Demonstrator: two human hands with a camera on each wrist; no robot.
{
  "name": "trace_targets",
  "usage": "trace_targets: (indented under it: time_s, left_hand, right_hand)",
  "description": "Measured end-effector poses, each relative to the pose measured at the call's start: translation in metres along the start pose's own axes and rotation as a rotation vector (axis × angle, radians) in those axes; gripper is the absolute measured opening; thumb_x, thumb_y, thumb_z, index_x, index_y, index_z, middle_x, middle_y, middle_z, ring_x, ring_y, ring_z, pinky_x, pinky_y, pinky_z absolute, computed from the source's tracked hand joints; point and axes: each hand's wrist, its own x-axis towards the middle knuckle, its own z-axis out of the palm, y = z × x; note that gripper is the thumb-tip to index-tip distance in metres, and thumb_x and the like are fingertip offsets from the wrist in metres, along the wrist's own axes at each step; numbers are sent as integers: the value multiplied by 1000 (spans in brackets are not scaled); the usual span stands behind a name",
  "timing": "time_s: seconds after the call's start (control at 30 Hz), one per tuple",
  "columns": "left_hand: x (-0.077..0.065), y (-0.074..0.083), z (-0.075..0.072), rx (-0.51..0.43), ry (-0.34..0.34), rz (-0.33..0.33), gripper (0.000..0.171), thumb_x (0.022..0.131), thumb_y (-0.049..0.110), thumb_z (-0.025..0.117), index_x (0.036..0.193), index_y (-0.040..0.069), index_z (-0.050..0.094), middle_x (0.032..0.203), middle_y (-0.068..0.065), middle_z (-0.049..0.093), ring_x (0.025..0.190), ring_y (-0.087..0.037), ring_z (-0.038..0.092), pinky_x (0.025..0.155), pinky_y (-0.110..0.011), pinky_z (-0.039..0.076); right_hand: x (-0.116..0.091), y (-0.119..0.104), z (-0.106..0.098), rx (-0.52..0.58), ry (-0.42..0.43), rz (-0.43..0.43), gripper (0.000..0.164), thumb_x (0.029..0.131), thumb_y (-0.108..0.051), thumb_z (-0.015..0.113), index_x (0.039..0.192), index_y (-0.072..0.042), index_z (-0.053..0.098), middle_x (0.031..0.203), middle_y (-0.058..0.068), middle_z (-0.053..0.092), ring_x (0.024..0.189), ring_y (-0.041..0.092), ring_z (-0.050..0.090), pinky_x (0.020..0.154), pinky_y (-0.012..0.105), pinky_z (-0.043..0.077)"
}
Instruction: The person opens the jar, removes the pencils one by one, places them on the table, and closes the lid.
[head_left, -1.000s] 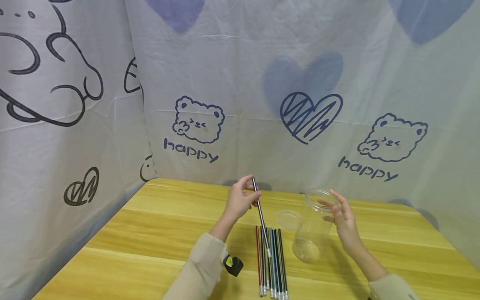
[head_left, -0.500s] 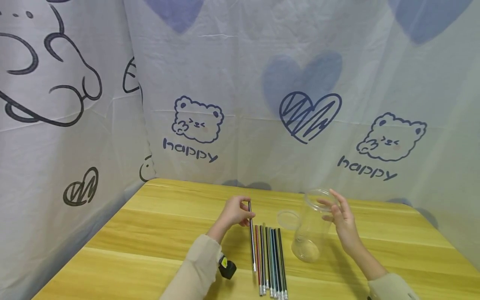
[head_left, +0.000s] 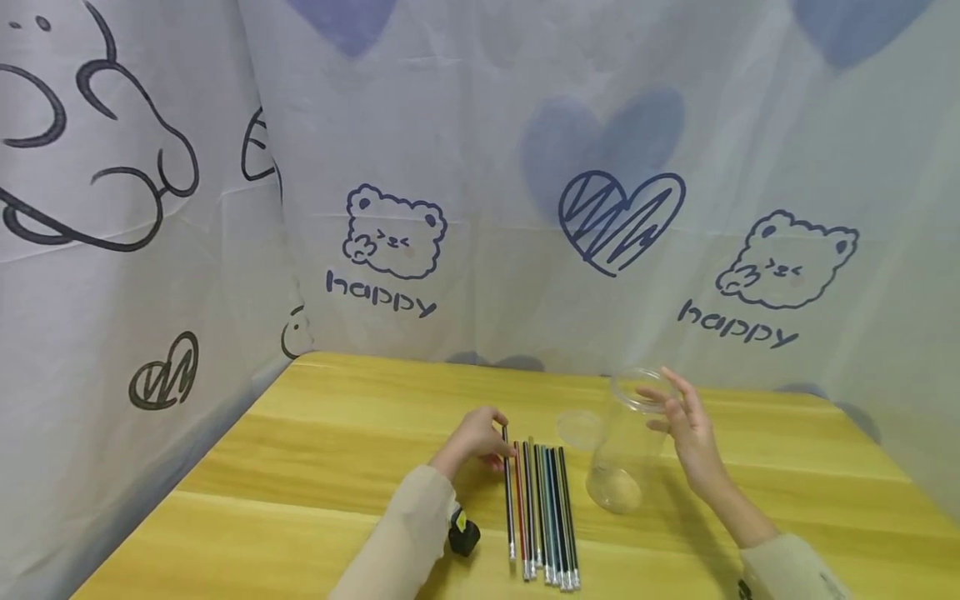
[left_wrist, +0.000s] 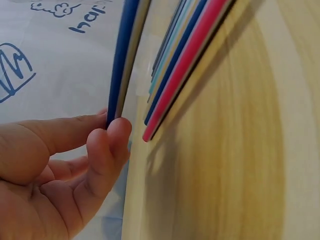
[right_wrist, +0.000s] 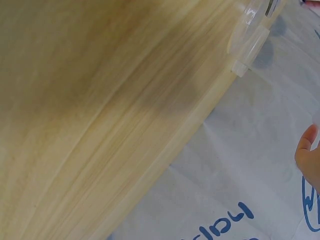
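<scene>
My left hand pinches a dark blue pencil by its far end, just left of a row of pencils. In the left wrist view, thumb and fingertips meet at the end of this pencil, which stands apart from the red pencil. The row lies side by side, silver eraser ends toward me. My right hand holds a tall clear plastic jar near its open rim, fingers curved behind it. Only part of that hand shows in the right wrist view.
A clear round lid lies behind the pencils, left of the jar. The wooden table ends at a printed cloth backdrop. A black device sits at my left wrist.
The left hand has brought its pencil from above the row to the row's left side and lowered it there. The right hand and jar stay in place; the head view has tilted slightly.
</scene>
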Motion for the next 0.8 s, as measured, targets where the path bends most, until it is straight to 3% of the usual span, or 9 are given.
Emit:
trace_targets:
  time_s: [0.2,0.4,0.8]
  left_hand:
    - [2,0,5,36,-51,-49,41,72,-13,65,110,-11,48,62,-17,60,42,-19,56,45,-31,51]
    - [4,1,6,53,-85,-92,36,74,-11,64,107,-8,49,63,-18,60,45,-22,59,47,-31,52]
    - [13,0,12,50,-70,-138,38,73,-11,65,107,-8,47,65,-19,60,42,-19,57,48,-31,52]
  right_hand:
    - [0,-1,-3,19,1,-5,38,98,-11,31,135,2,28,113,2,59,101,11,55,74,23,49]
    - [3,0,-6,35,13,36,38,98,-15,33,135,-5,32,112,3,59,102,14,54,75,22,48]
    - [5,4,-10,35,40,63,38,97,-23,38,133,-9,36,110,6,60,96,13,57,74,25,49]
